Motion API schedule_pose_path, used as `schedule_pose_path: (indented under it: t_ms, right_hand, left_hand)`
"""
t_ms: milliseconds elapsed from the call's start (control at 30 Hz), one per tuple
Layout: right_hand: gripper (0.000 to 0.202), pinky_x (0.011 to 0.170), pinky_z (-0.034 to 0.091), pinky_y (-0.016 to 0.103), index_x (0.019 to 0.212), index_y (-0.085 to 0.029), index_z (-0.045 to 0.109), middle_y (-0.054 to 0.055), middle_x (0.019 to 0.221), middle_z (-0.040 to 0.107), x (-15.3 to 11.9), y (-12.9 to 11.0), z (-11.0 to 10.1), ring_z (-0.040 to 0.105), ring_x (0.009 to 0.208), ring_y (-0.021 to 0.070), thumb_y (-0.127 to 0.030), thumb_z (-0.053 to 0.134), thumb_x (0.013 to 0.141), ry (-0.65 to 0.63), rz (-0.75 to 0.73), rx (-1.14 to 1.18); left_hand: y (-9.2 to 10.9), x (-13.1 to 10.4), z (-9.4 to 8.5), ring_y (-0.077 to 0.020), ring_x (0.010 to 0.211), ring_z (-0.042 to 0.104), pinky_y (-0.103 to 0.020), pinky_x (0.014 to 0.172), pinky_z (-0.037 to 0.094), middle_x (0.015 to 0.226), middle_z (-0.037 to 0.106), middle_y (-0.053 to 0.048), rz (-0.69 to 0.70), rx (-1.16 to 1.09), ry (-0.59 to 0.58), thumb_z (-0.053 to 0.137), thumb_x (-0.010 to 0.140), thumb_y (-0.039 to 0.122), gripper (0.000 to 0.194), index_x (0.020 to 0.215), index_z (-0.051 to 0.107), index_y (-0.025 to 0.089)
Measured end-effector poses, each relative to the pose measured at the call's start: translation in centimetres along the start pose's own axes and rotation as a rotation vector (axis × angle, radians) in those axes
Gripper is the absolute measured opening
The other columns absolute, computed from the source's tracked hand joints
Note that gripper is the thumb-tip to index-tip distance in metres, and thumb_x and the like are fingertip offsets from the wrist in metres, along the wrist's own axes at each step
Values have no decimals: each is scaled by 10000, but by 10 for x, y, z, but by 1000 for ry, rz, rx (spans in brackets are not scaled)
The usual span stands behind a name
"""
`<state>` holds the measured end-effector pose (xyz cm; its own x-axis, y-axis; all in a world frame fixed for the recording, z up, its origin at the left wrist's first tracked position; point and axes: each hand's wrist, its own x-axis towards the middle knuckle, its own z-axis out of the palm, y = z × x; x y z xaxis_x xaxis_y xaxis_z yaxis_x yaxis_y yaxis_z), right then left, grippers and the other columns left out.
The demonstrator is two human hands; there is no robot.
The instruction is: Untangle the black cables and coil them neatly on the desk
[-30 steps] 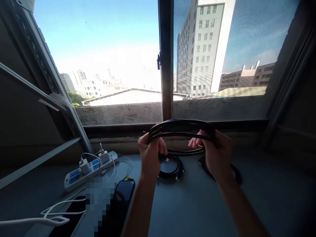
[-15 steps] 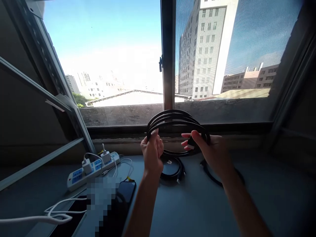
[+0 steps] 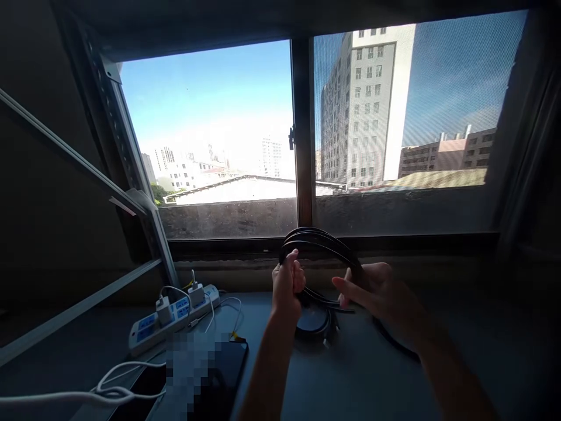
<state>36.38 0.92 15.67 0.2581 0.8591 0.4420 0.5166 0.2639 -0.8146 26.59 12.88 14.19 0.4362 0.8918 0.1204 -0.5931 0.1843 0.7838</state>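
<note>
A black cable (image 3: 322, 238) is looped into a coil that I hold up in front of the window sill. My left hand (image 3: 289, 283) is closed round the coil's left side, thumb pointing up. On the coil's right side, my right hand (image 3: 368, 289) has its fingers curled round the loops, with the thumb reaching inward. Beneath the raised coil, a second coiled black cable (image 3: 313, 332) lies on the table, a light-coloured plug at its end. Another black cable (image 3: 397, 345) lies on the table, partly hidden behind my right forearm.
On the left stands a white power strip (image 3: 175, 318) with two white chargers plugged in. White cords (image 3: 118, 394) run across the lower left, near a dark phone-like device (image 3: 230, 362). A metal frame (image 3: 144, 213) rises at the left, and a window (image 3: 302, 146) spans the back.
The view has tilted up, so everything sits lower. My right hand has turned and closed more round the loops; the plug seen near its fingers is now hidden.
</note>
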Motion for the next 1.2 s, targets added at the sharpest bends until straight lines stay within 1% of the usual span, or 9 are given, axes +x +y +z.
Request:
schedule_pose_path:
  t_ms: [133, 200, 267, 467, 633, 800, 967, 1067, 1200]
  right_hand:
    - [246, 490, 445, 208, 790, -192, 680, 3, 669, 659, 3, 4, 9, 600, 551, 122, -427, 629, 737, 336, -4, -253]
    - [356, 516, 479, 216, 1048, -246, 664, 1, 841, 695, 6, 10, 13, 618, 574, 113, -416, 638, 737, 494, -50, -242]
    - [432, 524, 481, 226, 1139, -274, 638, 1, 899, 699, 10, 17, 16, 601, 542, 101, -450, 641, 745, 581, -107, -246]
    - [409, 471, 394, 215, 950, -242, 734, -12, 530, 595, 18, 32, 12, 543, 476, 115, -573, 615, 742, 507, -45, -299]
    - [365, 433, 350, 211, 772, -177, 719, -15, 446, 511, 18, 32, 2, 486, 423, 105, -526, 610, 761, 419, -35, -202]
    - [365, 411, 339, 208, 782, -156, 704, -31, 441, 467, 20, 32, 2, 435, 396, 90, -512, 630, 744, 278, -1, -64]
    - [316, 478, 403, 226, 896, -189, 699, -15, 560, 574, 23, 36, 4, 521, 477, 116, -454, 648, 731, 281, -4, -225]
    - [342, 624, 474, 267, 1066, -245, 648, 5, 829, 670, 26, 41, 6, 619, 671, 157, -305, 648, 729, 338, -47, -473]
    - [508, 744, 503, 322, 1269, -273, 533, 23, 1102, 643, 28, 45, 12, 641, 858, 204, -170, 539, 772, 373, -93, -630]
  left_hand:
    - [-4, 9, -6, -8, 281, 178, -178, 319, 121, 301, 248, 99, 130, 57, 177, 662, 659, 311, 474, 423, 269, 194]
    - [-10, 14, -10, -10, 287, 188, -182, 323, 129, 312, 256, 101, 202, 110, 241, 663, 664, 356, 474, 441, 277, 195]
    - [-18, 19, -15, -11, 297, 199, -182, 330, 145, 324, 260, 100, 225, 171, 254, 643, 684, 393, 480, 454, 270, 198]
    - [-30, 27, -21, -15, 312, 226, -173, 335, 169, 355, 282, 98, 160, 292, 160, 645, 691, 389, 440, 481, 311, 194]
    - [-18, 23, -18, -46, 288, 309, -196, 315, 206, 363, 366, 61, 121, 409, 31, 631, 702, 359, 369, 474, 404, 181]
    - [-3, 14, -18, -31, 306, 288, -193, 330, 191, 382, 318, 73, 249, 665, -52, 634, 693, 318, 339, 464, 436, 165]
    - [2, 15, -20, -12, 311, 185, -197, 334, 99, 350, 267, 97, 52, 477, -77, 679, 628, 271, 306, 479, 431, 170]
    - [2, 19, -22, -4, 300, 172, -195, 332, 89, 355, 253, 103, 33, 381, -71, 661, 621, 255, 365, 457, 341, 189]
    - [5, 19, -23, 5, 294, 176, -185, 333, 91, 363, 249, 104, 28, 348, -76, 640, 626, 243, 383, 454, 301, 192]
